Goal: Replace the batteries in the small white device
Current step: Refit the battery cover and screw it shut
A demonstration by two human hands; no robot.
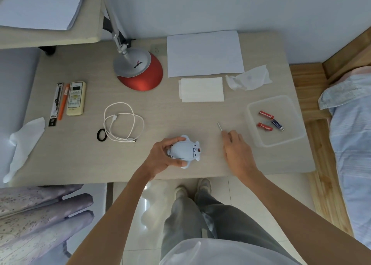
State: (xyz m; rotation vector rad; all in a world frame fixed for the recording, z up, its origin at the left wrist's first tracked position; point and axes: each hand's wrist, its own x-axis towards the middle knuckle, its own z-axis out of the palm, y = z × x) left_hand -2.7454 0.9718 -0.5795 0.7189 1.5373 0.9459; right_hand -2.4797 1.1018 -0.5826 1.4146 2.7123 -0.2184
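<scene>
Head camera looks down on the desk (160,108): the left hand (163,154) is curled around the small white device (185,149) near the front edge. The right hand (236,150) pinches a thin metal tool (219,126) beside a clear tray (297,136) with three batteries (266,115).

Open desk (180,114) btwn white cable (122,122) and clear tub (259,140), clear lane fwd. Lamp base (140,72) and folded tissue (201,89) block further back. Thin tool (219,126) lies just beside tub.
</scene>
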